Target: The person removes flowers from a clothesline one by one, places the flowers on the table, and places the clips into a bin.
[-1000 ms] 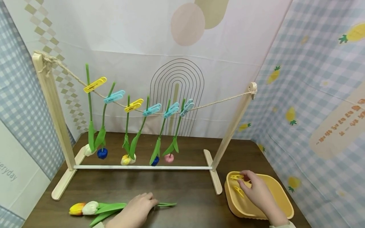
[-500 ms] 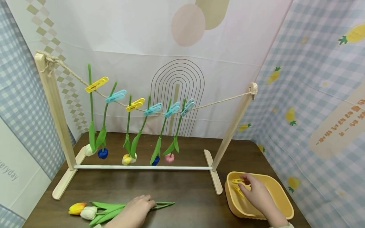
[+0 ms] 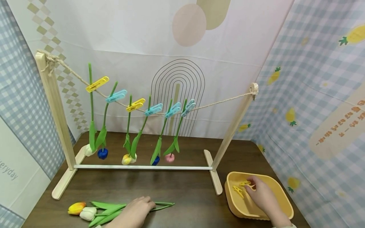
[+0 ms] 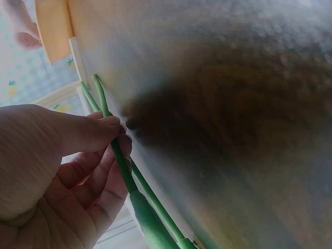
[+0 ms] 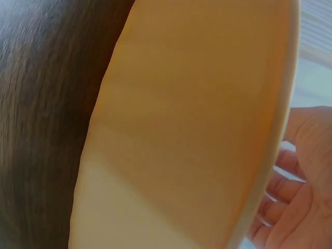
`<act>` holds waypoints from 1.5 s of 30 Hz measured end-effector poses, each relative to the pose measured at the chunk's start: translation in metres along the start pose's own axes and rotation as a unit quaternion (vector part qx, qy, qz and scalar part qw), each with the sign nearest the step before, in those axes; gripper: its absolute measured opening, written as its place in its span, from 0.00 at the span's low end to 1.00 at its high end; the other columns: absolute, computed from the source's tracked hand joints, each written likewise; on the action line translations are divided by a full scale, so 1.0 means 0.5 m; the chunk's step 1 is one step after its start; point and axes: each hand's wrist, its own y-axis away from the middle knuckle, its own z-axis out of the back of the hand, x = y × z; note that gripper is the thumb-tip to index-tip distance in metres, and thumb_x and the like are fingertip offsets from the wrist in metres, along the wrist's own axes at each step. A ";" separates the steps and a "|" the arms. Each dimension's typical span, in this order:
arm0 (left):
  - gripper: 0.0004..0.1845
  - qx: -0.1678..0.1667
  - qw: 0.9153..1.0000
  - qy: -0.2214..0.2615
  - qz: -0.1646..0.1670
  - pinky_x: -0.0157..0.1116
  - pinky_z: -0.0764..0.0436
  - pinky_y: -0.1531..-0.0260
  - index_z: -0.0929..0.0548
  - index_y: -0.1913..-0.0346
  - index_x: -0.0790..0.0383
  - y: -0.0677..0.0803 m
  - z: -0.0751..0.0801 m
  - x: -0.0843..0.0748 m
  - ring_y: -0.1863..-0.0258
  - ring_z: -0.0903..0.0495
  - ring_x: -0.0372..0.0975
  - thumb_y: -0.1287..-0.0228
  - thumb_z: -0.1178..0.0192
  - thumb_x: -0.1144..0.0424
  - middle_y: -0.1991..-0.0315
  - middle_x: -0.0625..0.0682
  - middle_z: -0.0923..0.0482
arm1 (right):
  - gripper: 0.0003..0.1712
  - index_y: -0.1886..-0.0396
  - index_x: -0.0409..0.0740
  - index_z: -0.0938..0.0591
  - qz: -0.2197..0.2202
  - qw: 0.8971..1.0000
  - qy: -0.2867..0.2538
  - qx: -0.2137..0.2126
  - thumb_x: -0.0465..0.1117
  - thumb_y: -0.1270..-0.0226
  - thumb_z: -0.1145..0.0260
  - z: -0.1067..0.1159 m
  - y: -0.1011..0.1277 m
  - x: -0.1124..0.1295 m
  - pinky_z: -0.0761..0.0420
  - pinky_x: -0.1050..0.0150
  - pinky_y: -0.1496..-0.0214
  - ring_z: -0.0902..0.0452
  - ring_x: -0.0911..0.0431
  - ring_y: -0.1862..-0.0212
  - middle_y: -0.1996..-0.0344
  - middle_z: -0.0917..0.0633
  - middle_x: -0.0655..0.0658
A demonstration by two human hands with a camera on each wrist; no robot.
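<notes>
- The person's left hand (image 3: 133, 212) rested on the dark desk (image 3: 176, 186) near its front edge, fingers curled round the green stems (image 3: 163, 205) of two artificial tulips; the wrist view showed thumb and fingertips (image 4: 111, 124) pinching one thin stem (image 4: 122, 166) against the wood.
- The two tulips lay flat along the front of the desk, an orange head (image 3: 76, 208) and a white head (image 3: 86, 213) side by side at the far left, their long leaves (image 3: 106, 210) running toward the hand.
- The right hand (image 3: 262, 196) reached into a yellow tub (image 3: 282, 198) at the desk's right front corner, fingertips at a yellow clothespin (image 3: 246, 183) inside it; whether they pinched the pin or only touched it could not be told. In the wrist view the fingers (image 5: 282, 192) looked loosely bent behind the tub's rim.
- A second yellow clothespin (image 3: 238, 191) lay in the tub just beside the hand.
- Behind both hands stood a wooden drying rack (image 3: 55, 104) strung with twine (image 3: 222, 101), from which six tulips hung head down, each held by a pin: yellow (image 3: 97, 84), blue (image 3: 116, 96), yellow (image 3: 135, 104), then three blue (image 3: 153, 109).
- Their flower heads hung just above the desk, behind the rack's white crossbar (image 3: 142, 167).
</notes>
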 end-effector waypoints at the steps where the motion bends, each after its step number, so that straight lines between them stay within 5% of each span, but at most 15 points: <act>1: 0.09 0.002 1.000 0.002 0.001 0.40 0.21 0.63 0.14 0.59 0.58 0.000 0.000 0.000 0.65 0.23 0.37 0.42 0.35 0.71 0.68 0.44 0.25 | 0.17 0.51 0.35 0.21 -0.005 1.000 0.003 0.001 0.40 0.37 0.33 0.002 0.001 -0.004 0.21 0.49 0.59 0.20 0.47 0.60 0.61 0.16 0.41; 24: 0.08 0.009 1.000 0.015 0.006 0.40 0.21 0.65 0.14 0.59 0.59 0.001 0.004 0.001 0.66 0.23 0.37 0.41 0.35 0.70 0.68 0.44 0.25 | 0.16 0.60 0.35 0.21 -0.064 0.995 0.034 0.061 0.43 0.39 0.31 0.011 0.005 -0.048 0.22 0.47 0.62 0.20 0.45 0.61 0.64 0.17 0.41; 34: 0.10 -0.001 0.999 0.042 0.008 0.40 0.21 0.66 0.15 0.57 0.56 0.002 0.013 -0.009 0.65 0.23 0.35 0.41 0.33 0.61 0.66 0.41 0.25 | 0.22 0.51 0.33 0.23 -0.073 0.994 0.028 0.081 0.46 0.36 0.33 0.014 0.005 -0.050 0.22 0.47 0.63 0.20 0.44 0.60 0.61 0.17 0.40; 45: 0.22 -0.167 0.983 0.055 -0.046 0.42 0.20 0.59 0.21 0.42 0.53 0.010 0.054 -0.034 0.56 0.22 0.35 0.35 0.38 0.47 0.54 0.41 0.24 | 0.33 0.43 0.35 0.26 0.008 1.000 0.010 -0.022 0.58 0.33 0.37 0.043 0.003 0.034 0.21 0.46 0.59 0.21 0.40 0.55 0.54 0.18 0.35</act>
